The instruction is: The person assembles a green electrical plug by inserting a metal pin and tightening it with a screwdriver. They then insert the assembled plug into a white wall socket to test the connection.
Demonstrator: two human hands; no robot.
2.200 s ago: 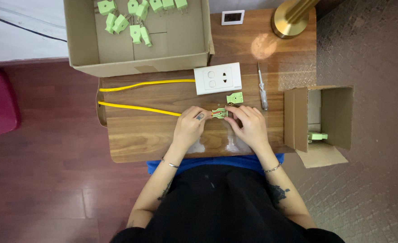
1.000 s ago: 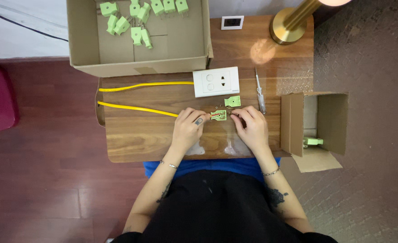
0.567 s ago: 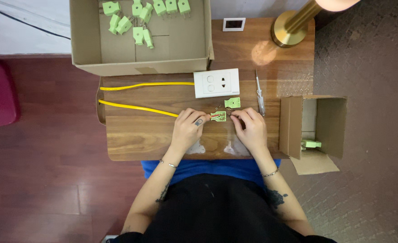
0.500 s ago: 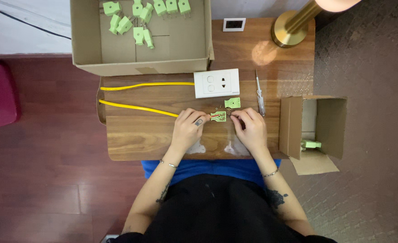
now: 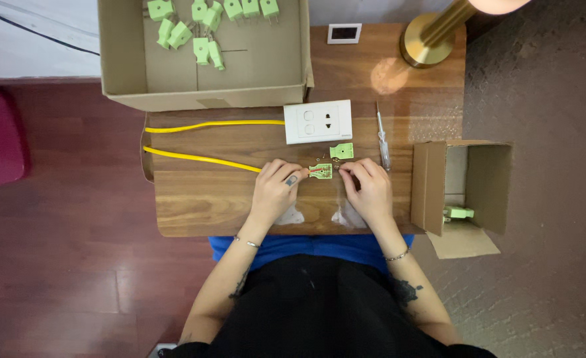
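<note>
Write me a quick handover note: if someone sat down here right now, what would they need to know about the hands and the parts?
Left hand: fingertips pinch the yellow cable's end against the small open green plastic plug half on the wooden table.
Right hand: fingertips at the plug half's right edge, steadying it.
Nearby: the matching green cover piece, a slim screwdriver and a white wall socket plate.
Done: green plugs lie in the large cardboard box; one in the small cardboard box.
Left: this plug is open, cover off.
</note>
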